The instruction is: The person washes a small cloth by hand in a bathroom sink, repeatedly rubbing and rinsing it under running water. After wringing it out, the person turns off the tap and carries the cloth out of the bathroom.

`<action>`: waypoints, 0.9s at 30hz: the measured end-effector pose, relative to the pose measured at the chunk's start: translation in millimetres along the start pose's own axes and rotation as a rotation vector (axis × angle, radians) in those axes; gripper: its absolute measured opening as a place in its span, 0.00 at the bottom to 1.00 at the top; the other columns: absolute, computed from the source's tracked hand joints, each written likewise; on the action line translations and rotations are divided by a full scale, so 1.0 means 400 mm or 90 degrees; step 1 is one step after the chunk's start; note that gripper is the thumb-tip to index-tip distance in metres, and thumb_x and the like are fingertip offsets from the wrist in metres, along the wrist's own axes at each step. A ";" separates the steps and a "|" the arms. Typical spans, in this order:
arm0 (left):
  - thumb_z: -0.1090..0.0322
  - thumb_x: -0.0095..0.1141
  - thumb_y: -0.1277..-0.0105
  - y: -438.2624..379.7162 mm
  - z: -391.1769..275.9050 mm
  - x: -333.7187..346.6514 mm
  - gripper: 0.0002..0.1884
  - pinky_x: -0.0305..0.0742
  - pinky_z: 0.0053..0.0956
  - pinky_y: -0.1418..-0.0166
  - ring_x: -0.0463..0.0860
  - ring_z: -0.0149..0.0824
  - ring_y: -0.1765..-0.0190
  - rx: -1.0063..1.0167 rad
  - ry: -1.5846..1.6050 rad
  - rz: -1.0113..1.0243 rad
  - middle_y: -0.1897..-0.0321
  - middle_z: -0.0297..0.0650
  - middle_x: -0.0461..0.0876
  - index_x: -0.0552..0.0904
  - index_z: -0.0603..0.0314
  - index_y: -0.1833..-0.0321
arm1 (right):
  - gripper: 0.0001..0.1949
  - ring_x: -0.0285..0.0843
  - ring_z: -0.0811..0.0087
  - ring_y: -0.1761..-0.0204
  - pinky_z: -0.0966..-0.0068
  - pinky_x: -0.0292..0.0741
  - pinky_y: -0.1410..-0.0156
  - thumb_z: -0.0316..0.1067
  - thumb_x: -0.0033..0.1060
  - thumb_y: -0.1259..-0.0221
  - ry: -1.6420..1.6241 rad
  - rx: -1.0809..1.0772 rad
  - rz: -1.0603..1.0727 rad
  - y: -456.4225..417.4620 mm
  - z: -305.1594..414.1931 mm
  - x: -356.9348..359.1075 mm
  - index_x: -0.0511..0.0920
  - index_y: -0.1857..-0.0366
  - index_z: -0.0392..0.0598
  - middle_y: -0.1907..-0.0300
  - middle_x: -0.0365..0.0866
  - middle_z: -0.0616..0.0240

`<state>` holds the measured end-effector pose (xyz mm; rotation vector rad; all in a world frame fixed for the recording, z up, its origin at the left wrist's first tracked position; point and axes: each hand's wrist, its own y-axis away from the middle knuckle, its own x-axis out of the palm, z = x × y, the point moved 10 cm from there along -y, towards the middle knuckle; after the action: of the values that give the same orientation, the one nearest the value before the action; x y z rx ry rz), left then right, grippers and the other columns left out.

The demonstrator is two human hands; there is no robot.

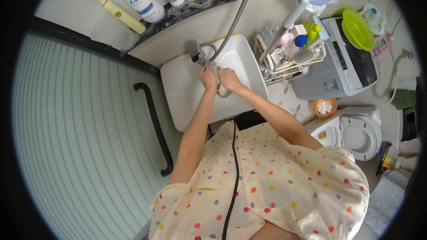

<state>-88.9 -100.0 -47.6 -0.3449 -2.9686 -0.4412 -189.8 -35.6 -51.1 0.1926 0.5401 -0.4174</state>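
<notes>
Over a white washbasin point(190, 103), my left hand point(208, 76) and my right hand point(229, 79) are both closed on a bunched, greyish-beige cloth point(224, 90). The cloth passes between the two fists, and its lower end hangs below them. Just beyond my left hand stands the basin faucet point(195, 51), with what looks like water at its spout. Behind the faucet, a grey flexible hose point(230, 28) curves down into the basin. The fingertips of both hands are partly hidden.
Above the basin, a black shelf point(181, 13) holds an electric toothbrush point(123, 16) and several bottles. A storage rack point(283, 68) and a washing machine point(320, 73) stand at the right, with a toilet point(358, 136) nearer. A glass door with a black handle point(155, 130) is at the left.
</notes>
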 end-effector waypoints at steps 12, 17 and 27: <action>0.57 0.47 0.36 0.032 0.042 0.036 0.14 0.71 0.22 0.56 0.76 0.28 0.61 -0.119 0.115 0.143 0.61 0.34 0.77 0.75 0.60 0.55 | 0.25 0.65 0.78 0.78 0.76 0.67 0.69 0.51 0.50 0.42 -0.302 0.035 0.027 0.054 0.069 -0.125 0.74 0.81 0.33 0.83 0.72 0.63; 0.51 0.47 0.37 0.141 -0.004 0.096 0.16 0.68 0.30 0.47 0.74 0.33 0.53 -0.317 0.370 0.334 0.56 0.34 0.74 0.72 0.54 0.55 | 0.19 0.63 0.80 0.77 0.79 0.65 0.70 0.47 0.57 0.45 -0.315 -0.040 0.000 0.062 0.081 -0.232 0.74 0.77 0.38 0.82 0.71 0.69; 0.74 0.50 0.40 0.147 -0.015 0.097 0.11 0.66 0.35 0.44 0.73 0.37 0.49 -0.271 0.240 0.430 0.54 0.40 0.73 0.70 0.61 0.55 | 0.16 0.68 0.80 0.56 0.82 0.64 0.49 0.37 0.50 0.39 -0.614 -0.030 0.021 0.104 0.113 -0.305 0.71 0.51 0.42 0.58 0.73 0.68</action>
<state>-111.8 -38.8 -20.0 -1.1103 -2.1930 -0.9077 -245.9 29.4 55.0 -0.0578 -0.3999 -0.4137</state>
